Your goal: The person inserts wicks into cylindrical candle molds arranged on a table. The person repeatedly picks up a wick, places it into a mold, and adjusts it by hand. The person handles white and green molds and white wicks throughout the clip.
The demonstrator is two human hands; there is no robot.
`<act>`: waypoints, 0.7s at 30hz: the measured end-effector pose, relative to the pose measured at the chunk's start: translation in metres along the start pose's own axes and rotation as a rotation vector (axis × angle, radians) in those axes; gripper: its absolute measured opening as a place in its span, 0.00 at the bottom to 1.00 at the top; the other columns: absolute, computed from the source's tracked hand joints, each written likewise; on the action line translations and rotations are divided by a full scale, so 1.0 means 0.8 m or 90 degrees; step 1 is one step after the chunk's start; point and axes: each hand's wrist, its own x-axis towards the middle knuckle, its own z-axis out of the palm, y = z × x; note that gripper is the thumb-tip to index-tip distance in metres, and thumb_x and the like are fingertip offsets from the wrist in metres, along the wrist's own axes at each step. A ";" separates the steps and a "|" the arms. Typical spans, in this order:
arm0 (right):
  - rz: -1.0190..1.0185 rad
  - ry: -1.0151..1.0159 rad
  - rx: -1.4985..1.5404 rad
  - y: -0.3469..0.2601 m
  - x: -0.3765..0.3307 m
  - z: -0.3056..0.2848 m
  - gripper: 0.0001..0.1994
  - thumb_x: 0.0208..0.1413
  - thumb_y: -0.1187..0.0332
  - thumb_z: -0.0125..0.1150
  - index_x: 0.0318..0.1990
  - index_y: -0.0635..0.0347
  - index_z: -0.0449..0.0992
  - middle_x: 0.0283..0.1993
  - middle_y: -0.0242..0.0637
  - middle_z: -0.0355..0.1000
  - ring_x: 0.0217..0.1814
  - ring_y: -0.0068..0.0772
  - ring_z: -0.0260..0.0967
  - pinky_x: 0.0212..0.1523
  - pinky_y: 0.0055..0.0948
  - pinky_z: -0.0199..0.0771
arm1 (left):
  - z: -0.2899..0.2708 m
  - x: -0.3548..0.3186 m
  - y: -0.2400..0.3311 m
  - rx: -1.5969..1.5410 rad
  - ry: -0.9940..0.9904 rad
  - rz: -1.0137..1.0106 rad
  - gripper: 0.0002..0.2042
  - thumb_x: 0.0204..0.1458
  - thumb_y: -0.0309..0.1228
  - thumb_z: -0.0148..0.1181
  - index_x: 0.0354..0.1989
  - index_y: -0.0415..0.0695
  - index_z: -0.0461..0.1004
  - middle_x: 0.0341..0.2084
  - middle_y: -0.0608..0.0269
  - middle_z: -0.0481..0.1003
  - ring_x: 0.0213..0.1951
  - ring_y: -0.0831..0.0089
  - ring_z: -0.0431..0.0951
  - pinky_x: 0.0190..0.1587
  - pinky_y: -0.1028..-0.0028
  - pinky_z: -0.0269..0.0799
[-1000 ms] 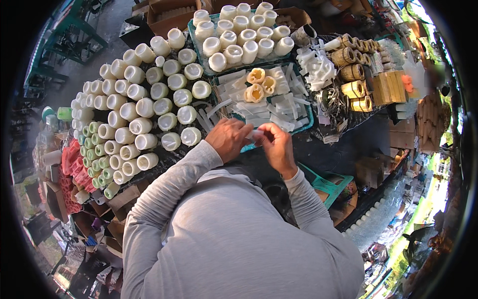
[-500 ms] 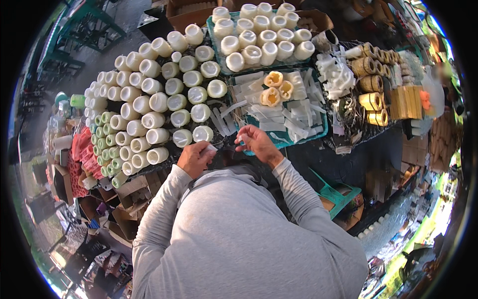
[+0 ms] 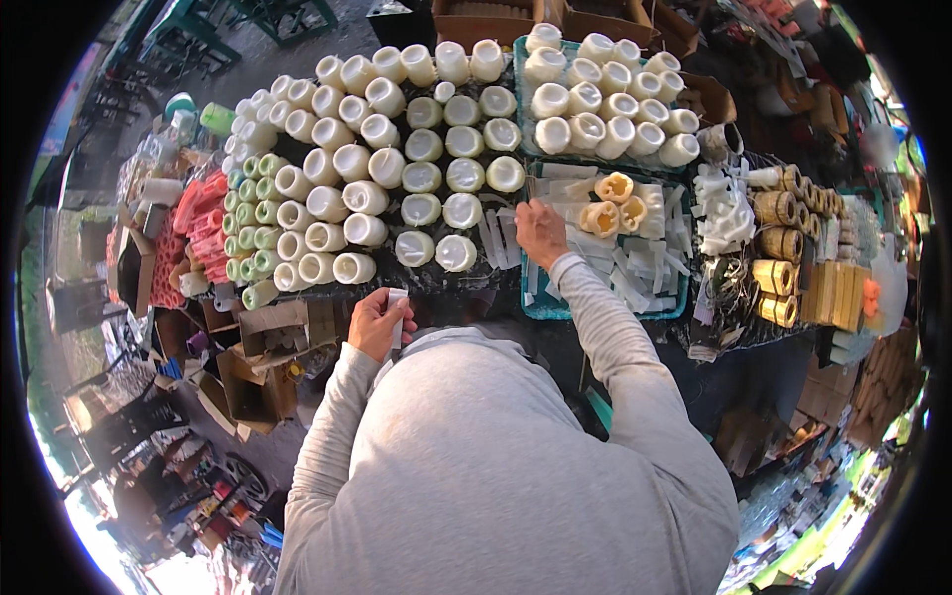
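Observation:
In front of my waist my left hand [image 3: 373,325] pinches a flat white strip [image 3: 398,315], which stands up between thumb and fingers. Farther forward and to the right, my right hand [image 3: 540,234] is at the left edge of a teal tray [image 3: 607,313]. Its fingers are curled down and closed, and whatever they hold is hidden. Many translucent white strips [image 3: 635,260] lie loose in the tray, with three yellow, scallop-rimmed wax-like cups [image 3: 614,186] on them. More strips [image 3: 498,238] lie on the dark table cover, just left of the right hand.
Rows of white, candle-like cylinders [image 3: 352,162] fill the table's left side, with pale green ones [image 3: 260,294] beyond. A second teal tray [image 3: 523,89] bears more white cylinders. To the right stand golden-brown cylinders [image 3: 776,208]. Cardboard boxes [image 3: 253,387] lie below the table at left.
My right hand has moved from in front of my body forward to the strip tray. My left hand has lowered slightly, the strip now upright in it. The view has shifted left.

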 end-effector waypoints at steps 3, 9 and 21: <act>0.058 -0.118 0.010 -0.037 -0.036 -0.001 0.13 0.57 0.57 0.69 0.39 0.56 0.80 0.39 0.46 0.79 0.42 0.56 0.81 0.42 0.53 0.81 | 0.002 -0.001 0.000 -0.058 0.023 -0.010 0.09 0.68 0.33 0.63 0.44 0.39 0.76 0.32 0.62 0.79 0.30 0.74 0.82 0.29 0.73 0.81; 0.197 -0.177 -0.014 -0.098 -0.067 0.016 0.16 0.57 0.54 0.70 0.37 0.59 0.82 0.42 0.50 0.82 0.45 0.58 0.82 0.46 0.52 0.82 | -0.021 -0.026 -0.002 -0.017 0.102 0.037 0.10 0.62 0.30 0.69 0.45 0.39 0.75 0.31 0.65 0.78 0.29 0.77 0.80 0.30 0.73 0.79; 0.369 -0.121 -0.133 -0.094 -0.074 0.028 0.13 0.62 0.62 0.64 0.48 0.58 0.74 0.43 0.53 0.83 0.46 0.63 0.82 0.46 0.57 0.81 | -0.164 -0.034 -0.019 -0.119 0.215 0.117 0.11 0.66 0.27 0.62 0.54 0.39 0.74 0.30 0.65 0.77 0.32 0.76 0.80 0.34 0.73 0.78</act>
